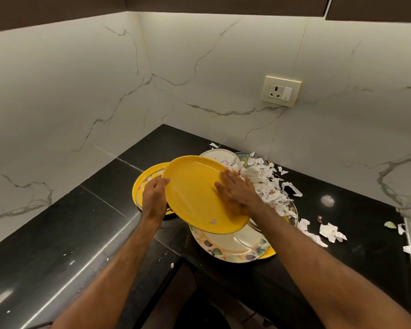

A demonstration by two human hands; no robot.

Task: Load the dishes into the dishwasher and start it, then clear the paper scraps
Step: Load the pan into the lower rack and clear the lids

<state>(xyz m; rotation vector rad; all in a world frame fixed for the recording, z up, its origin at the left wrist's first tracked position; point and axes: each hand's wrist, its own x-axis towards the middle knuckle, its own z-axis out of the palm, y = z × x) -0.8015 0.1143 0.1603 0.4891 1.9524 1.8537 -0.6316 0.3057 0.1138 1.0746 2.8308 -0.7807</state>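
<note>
Loading seems barely begun: the left hand (154, 197) grips the rim of the tilted yellow plate (192, 198), held over the other plates (235, 244) on the counter (57, 245), while the right hand (239, 192) lies flat-fingered on it beside the paper scraps (269, 184), so the next move probably calls for a steady two-handed carry.

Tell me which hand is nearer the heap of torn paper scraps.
Right. The right hand lies flat on the yellow plate, fingertips beside the paper heap; the left hand grips the plate's opposite rim, across the plate from it.

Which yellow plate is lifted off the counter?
The middle yellow plate, tilted, its rim gripped by the left hand; the yellow plate at the left lies flat.
</note>
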